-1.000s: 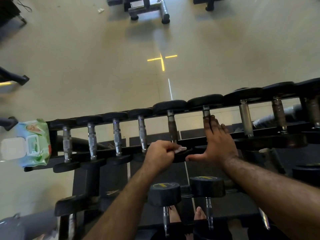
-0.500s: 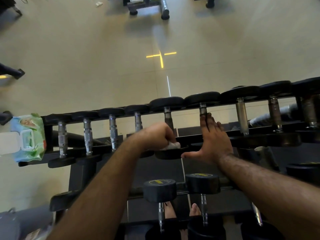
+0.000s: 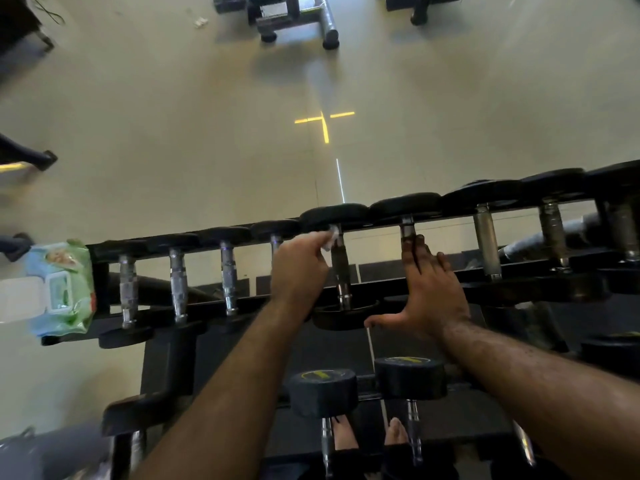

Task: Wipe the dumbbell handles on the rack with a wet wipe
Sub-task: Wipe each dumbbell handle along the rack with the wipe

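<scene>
Gym rack: left hand fingers pinching wet wipe, right hand flat; wipes pack lid open.

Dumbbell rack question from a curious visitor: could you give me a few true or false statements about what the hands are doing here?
1. The left hand pinches a white wipe at the far end of a dumbbell handle. True.
2. The right hand grips a dumbbell and lifts it. False: it rests flat, fingers straight, on the rack.
3. The wipes packet sits at the rack's left end. True.
4. The top row holds no dumbbells. False: a full row lies there.
</scene>
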Motion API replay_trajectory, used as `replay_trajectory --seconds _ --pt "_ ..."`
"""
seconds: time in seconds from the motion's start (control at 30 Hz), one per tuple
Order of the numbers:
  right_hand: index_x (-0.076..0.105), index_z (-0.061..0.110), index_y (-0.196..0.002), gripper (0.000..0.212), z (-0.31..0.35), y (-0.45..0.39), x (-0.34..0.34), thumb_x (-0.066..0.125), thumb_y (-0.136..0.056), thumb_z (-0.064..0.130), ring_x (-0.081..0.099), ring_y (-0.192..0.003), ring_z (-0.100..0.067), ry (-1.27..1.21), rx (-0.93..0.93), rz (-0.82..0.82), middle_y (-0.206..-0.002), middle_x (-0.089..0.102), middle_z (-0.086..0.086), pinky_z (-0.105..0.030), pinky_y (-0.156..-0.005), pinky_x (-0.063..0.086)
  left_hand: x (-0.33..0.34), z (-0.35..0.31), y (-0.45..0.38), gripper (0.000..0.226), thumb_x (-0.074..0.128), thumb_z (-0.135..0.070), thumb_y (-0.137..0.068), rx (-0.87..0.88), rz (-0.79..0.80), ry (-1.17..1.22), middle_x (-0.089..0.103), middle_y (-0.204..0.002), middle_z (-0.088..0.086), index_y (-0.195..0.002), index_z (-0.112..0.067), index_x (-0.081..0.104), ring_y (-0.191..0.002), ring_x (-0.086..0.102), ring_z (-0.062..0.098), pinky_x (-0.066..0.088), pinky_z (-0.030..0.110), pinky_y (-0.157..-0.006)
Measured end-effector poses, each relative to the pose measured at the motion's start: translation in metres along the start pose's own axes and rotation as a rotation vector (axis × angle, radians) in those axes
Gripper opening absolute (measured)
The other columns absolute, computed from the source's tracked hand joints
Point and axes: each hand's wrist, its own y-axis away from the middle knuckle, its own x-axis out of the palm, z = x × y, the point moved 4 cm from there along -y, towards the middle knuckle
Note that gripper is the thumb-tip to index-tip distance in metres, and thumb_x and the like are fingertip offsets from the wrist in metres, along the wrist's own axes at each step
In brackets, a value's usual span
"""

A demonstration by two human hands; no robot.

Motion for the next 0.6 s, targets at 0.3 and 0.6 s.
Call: replay_trajectory --seconds 0.3,0.6 --pt "-0.021 0.010 -0.168 0.168 -0.001 -0.001 0.002 0.024 -0.049 0.121 -0.001 -0.166 -0.034 0.026 -0.008 0.001 -0.178 -0.014 -0.017 -0.053 -0.135 0.007 0.040 0.022 0.049 0.022 0.069 -0.022 -0.099 -0.095 0.440 0.141 0.079 -0.105 -0.007 -0.116 -0.028 0.079 -0.094 0.071 0.006 0.062 0.035 -0.091" --pt "-0.017 0.012 -0.169 0.165 0.002 0.003 -0.004 0.039 -0.053 0.116 0.003 -0.166 -0.034 -0.004 0.001 -0.006 -0.175 -0.019 -0.015 -0.045 -0.132 0.000 0.067 -0.002 -0.015 0.032 0.059 -0.015 -0.097 0.657 -0.025 -0.314 0.075 -0.126 0.006 -0.125 -0.015 0.075 -0.117 0.071 0.022 0.056 0.039 -0.100"
